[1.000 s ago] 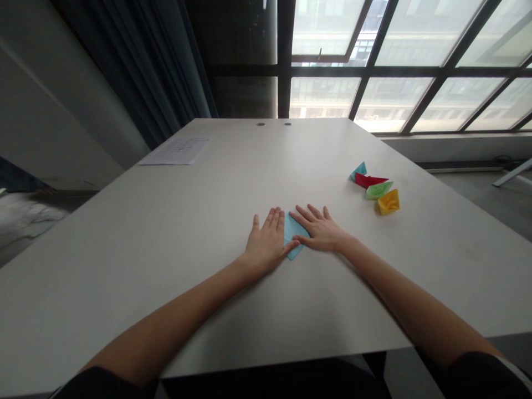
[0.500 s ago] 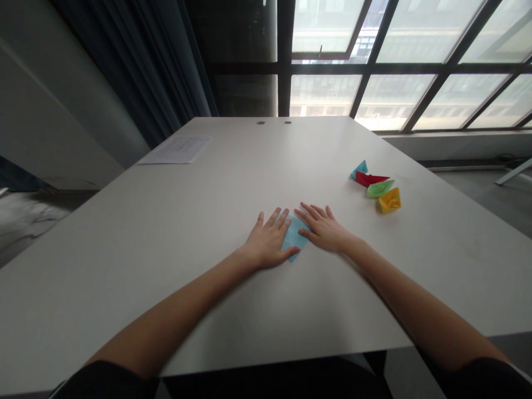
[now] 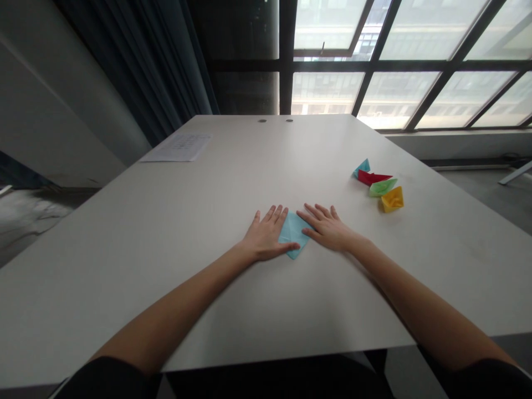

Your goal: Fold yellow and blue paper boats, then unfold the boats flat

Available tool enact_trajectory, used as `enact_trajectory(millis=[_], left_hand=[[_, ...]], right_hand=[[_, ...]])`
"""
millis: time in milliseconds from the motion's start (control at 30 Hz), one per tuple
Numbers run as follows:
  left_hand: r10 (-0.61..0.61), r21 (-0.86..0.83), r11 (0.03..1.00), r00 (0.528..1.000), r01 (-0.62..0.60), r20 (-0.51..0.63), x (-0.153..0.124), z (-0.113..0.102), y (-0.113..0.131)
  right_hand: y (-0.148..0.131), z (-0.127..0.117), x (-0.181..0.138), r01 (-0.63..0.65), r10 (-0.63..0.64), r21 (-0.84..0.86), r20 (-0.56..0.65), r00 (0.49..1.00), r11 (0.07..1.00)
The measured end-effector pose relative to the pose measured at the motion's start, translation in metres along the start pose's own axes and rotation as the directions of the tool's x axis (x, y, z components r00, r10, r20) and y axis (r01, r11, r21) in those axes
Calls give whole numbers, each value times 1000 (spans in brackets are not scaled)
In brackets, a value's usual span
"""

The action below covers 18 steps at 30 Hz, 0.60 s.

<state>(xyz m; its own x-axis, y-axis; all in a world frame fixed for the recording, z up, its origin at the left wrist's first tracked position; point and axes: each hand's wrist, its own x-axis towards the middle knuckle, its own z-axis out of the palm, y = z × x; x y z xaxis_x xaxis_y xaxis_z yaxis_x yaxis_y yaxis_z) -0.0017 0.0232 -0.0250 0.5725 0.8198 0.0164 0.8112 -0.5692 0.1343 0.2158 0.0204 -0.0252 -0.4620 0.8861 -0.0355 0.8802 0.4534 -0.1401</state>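
Observation:
A small light-blue sheet of paper (image 3: 293, 228) with crease lines lies flat on the white table, one corner pointing toward me. My left hand (image 3: 268, 235) rests flat over its left edge, fingers spread and thumb stretched across the lower part of the paper. On the other side, my right hand (image 3: 326, 227) lies with its fingers apart, fingertips and thumb touching the right edge. Parts of both side edges are hidden beneath the fingers. Neither hand grips anything.
Right of my hands stand folded paper pieces: a blue one (image 3: 361, 168), a red one (image 3: 374, 178), a green one (image 3: 382, 188) and a yellow one (image 3: 393, 199). A printed sheet (image 3: 178, 148) lies at the table's (image 3: 233, 172) far left. Windows and a dark curtain (image 3: 137, 61) are behind.
My left hand has slid slightly left, so more of the blue paper shows between my hands. My right hand stays almost in place. The view has shifted a little.

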Motion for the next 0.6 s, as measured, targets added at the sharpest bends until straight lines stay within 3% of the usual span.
enact_trajectory(millis=[167,400,600], left_hand=[[-131,-30,991,986,129,-101,-3,-3,-16],[-70,-95,994,966,48,-250,-3,-4,-27],[-41,-143,990,948,-5,-315,-5,-9,-27]], right_hand=[[1,1,1,-18,18,10,-68,997,1000],[1,6,3,58,-42,54,-269,962,997],[-1,1,4,113,-38,191,-359,933,975]])
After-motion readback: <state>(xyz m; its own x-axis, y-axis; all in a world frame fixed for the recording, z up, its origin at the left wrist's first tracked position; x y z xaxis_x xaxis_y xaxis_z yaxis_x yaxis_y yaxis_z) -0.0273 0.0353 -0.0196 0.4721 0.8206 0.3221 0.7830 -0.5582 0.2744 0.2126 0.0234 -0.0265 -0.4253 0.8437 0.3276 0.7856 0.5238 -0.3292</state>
